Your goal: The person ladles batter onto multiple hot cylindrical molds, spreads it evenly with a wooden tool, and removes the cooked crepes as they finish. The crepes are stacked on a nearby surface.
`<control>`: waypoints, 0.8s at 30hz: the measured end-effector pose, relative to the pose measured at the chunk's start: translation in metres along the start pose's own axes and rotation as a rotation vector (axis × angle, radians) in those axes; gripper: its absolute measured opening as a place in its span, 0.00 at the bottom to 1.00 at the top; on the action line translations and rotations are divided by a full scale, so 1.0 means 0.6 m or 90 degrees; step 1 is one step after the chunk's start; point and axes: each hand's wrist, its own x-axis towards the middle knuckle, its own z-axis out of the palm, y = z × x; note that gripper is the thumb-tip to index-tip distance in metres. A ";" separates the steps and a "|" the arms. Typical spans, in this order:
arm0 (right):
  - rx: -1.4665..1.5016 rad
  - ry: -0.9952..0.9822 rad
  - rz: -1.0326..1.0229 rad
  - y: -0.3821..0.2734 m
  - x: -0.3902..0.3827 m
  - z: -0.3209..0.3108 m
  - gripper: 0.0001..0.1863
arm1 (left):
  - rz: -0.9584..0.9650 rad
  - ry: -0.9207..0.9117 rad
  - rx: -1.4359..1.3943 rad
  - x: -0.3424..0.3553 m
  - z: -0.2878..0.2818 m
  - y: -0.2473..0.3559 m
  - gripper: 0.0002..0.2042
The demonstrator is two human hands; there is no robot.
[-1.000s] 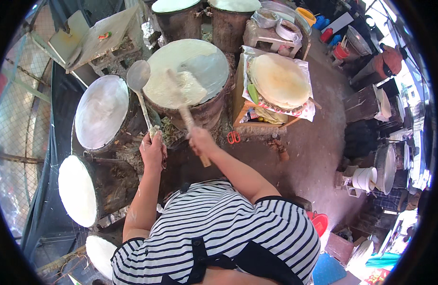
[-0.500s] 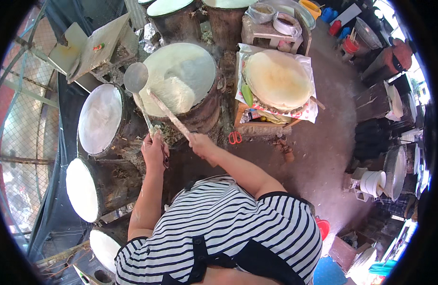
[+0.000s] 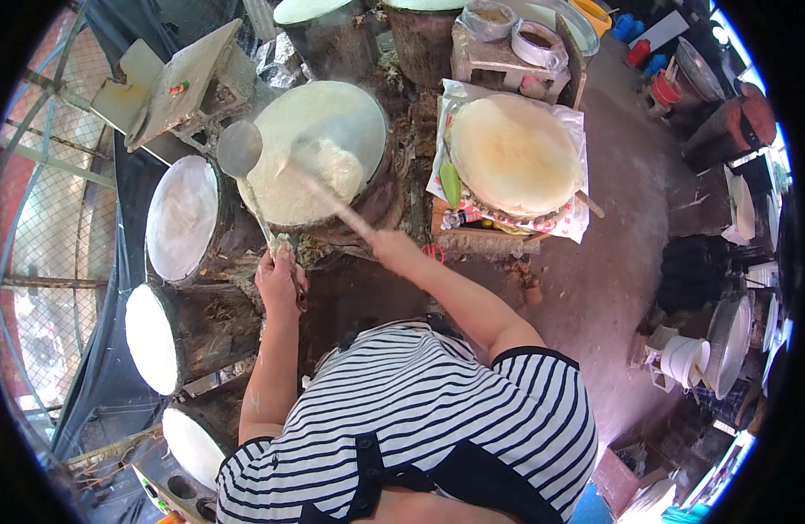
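Observation:
My left hand (image 3: 278,278) is closed around the handle of a metal ladle (image 3: 240,149), along with a pale lump I cannot identify. The ladle's bowl is beside the left rim of a round griddle (image 3: 367,113). My right hand (image 3: 397,253) grips a wooden stick (image 3: 343,210), blurred by motion. Its far end reaches over the griddle, by a thick, pale patch of batter (image 3: 337,166). A thinner whitish layer covers the rest of the surface, and steam seems to hang over it.
Several round-topped drum stoves, including a white-topped one (image 3: 182,218), curve along my left and ahead. At right, a stack of thin flatbreads (image 3: 516,153) lies on plastic sheeting beside a green, pod-shaped thing (image 3: 450,184). Red-handled scissors (image 3: 433,252) are partly hidden behind my right arm.
My right hand has moved right and slightly forward. The stick's tip has shifted a little right over the batter. The left hand and ladle have barely moved; the view has shifted slightly.

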 end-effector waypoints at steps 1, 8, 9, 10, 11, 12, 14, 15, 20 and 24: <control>-0.040 0.014 0.029 0.017 0.016 -0.042 0.16 | -0.006 0.015 -0.001 -0.001 0.006 0.000 0.09; 0.056 -0.009 -0.019 0.061 0.020 -0.079 0.10 | 0.017 0.032 -0.001 0.003 0.029 -0.004 0.11; 0.057 -0.036 -0.017 0.053 0.009 -0.083 0.10 | 0.011 0.024 -0.011 0.004 0.031 -0.005 0.11; -0.028 -0.052 -0.053 0.077 0.007 -0.067 0.12 | 0.002 0.027 -0.002 0.003 0.033 -0.004 0.10; -0.056 -0.017 -0.033 0.079 0.017 -0.093 0.14 | -0.007 0.034 0.005 0.000 0.032 -0.004 0.10; -0.083 0.018 -0.010 0.083 0.033 -0.121 0.15 | -0.017 0.040 0.014 -0.002 0.033 -0.005 0.09; -0.165 0.060 0.002 0.124 0.094 -0.129 0.21 | -0.018 0.020 0.011 0.003 0.038 -0.010 0.09; -0.156 0.022 0.043 0.144 0.115 -0.122 0.25 | -0.016 0.005 0.010 0.010 0.039 -0.007 0.09; -0.152 -0.068 -0.053 0.138 0.072 -0.120 0.25 | -0.023 0.043 -0.006 0.024 0.016 -0.019 0.08; -0.234 -0.006 0.031 0.159 0.145 -0.173 0.19 | -0.038 0.050 -0.019 0.045 0.014 -0.022 0.09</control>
